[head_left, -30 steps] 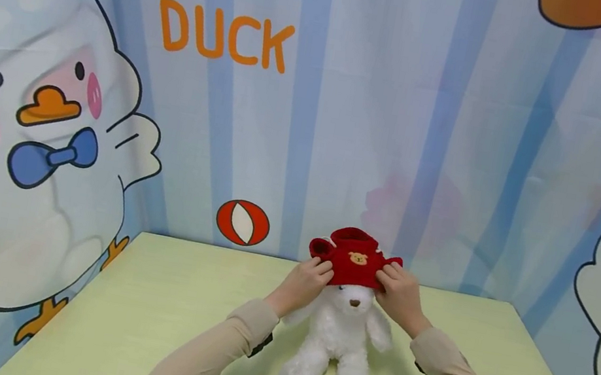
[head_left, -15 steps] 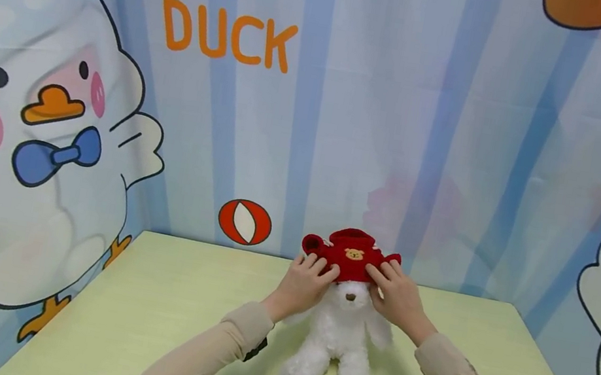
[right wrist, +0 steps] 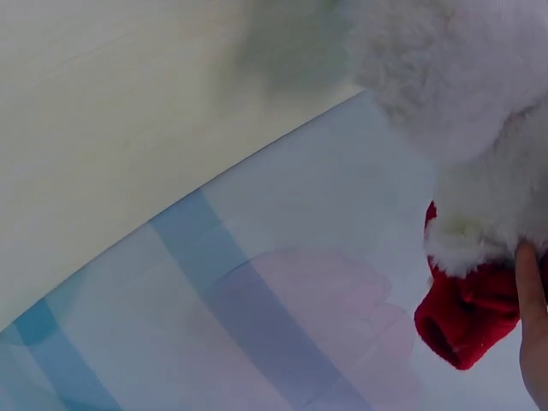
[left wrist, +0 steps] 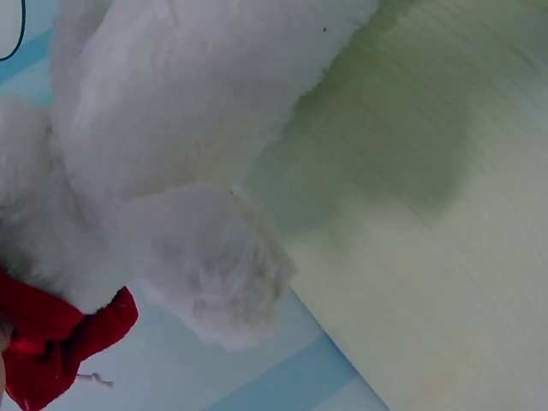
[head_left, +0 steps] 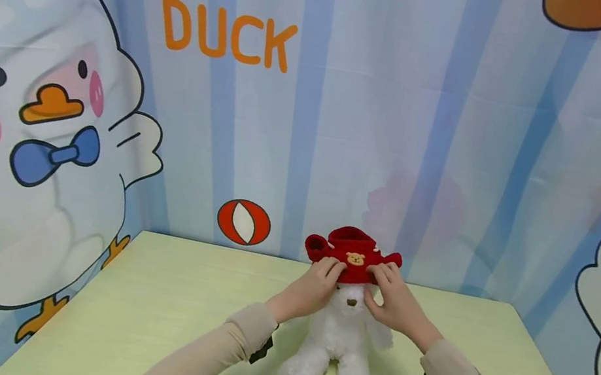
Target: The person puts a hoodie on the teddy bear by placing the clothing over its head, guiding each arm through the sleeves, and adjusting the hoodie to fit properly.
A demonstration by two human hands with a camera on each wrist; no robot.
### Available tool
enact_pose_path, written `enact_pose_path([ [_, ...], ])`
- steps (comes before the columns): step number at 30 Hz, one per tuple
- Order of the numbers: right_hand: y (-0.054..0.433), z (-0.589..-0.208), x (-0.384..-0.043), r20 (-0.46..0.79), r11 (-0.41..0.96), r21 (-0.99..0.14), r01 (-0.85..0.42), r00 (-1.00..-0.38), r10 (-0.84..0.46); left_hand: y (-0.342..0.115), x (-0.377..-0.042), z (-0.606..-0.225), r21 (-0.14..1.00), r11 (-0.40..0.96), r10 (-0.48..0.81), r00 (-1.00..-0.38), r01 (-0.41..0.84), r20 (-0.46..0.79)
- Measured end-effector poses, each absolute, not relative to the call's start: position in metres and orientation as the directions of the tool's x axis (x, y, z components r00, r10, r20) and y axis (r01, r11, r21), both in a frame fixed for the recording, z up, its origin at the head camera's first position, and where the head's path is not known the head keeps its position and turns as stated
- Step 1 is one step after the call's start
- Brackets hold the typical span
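Note:
A white plush bear (head_left: 338,336) sits on the table. Pulled partway over its head is a small red sweater (head_left: 352,249) with a bear-face patch; its neck opening points up and its short sleeves stick out sideways. My left hand (head_left: 310,285) grips the sweater's lower front edge on the left, beside the bear's face. On the other side, my right hand (head_left: 397,303) holds the same edge with bent fingers, its thumb against the bear's cheek. In the right wrist view one finger (right wrist: 529,287) lies along the red cloth and fur. The sweater hides the bear's ears.
The pale yellow-green table (head_left: 197,303) reaches back to a striped blue curtain (head_left: 347,89) printed with ducks. A printed red-and-white ball (head_left: 243,222) shows on the curtain just above the table's back edge.
Both hands have shifted inward along the sweater's lower edge, from near the sleeves toward the middle. The fingers loosened and took a fresh hold. The bear stays seated.

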State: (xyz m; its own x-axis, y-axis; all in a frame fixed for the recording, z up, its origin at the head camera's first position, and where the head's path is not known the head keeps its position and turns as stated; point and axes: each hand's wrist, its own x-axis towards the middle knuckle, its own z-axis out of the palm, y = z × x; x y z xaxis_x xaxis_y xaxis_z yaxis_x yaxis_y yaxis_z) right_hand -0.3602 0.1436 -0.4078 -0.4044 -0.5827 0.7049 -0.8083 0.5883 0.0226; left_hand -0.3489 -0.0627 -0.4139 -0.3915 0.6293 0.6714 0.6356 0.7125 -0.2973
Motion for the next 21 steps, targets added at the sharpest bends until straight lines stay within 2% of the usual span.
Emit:
enact_pose_path([
  [3, 0.147, -0.406, -0.359, 0.652, 0.585, -0.02, -0.811, -0.454, -0.607, -0.067, -0.351, -0.412, -0.271, 0.674, 0.67, -0.414, 0.687, 0.617],
  [5, 0.148, -0.404, -0.358, 0.625, 0.579, -0.043, -0.814, -0.474, -0.62, -0.068, -0.351, -0.411, -0.286, 0.677, 0.68, -0.428, 0.678, 0.595],
  [8, 0.148, -0.403, -0.357, 0.615, 0.565, -0.054, -0.823, -0.473, -0.631, -0.067, -0.349, -0.412, -0.311, 0.7, 0.669, -0.436, 0.643, 0.602],
  [10, 0.146, -0.405, -0.358, 0.637, 0.56, -0.03, -0.828, -0.448, -0.628, -0.065, -0.348, -0.413, -0.338, 0.715, 0.66, -0.434, 0.611, 0.613],
  [14, 0.139, -0.412, -0.361, 0.711, 0.563, 0.066, -0.824, -0.357, -0.606, -0.061, -0.348, -0.416, -0.357, 0.724, 0.654, -0.423, 0.59, 0.628],
  [21, 0.126, -0.421, -0.364, 0.761, 0.581, 0.199, -0.79, -0.249, -0.599, -0.055, -0.348, -0.425, -0.318, 0.721, 0.646, -0.432, 0.615, 0.63],
])
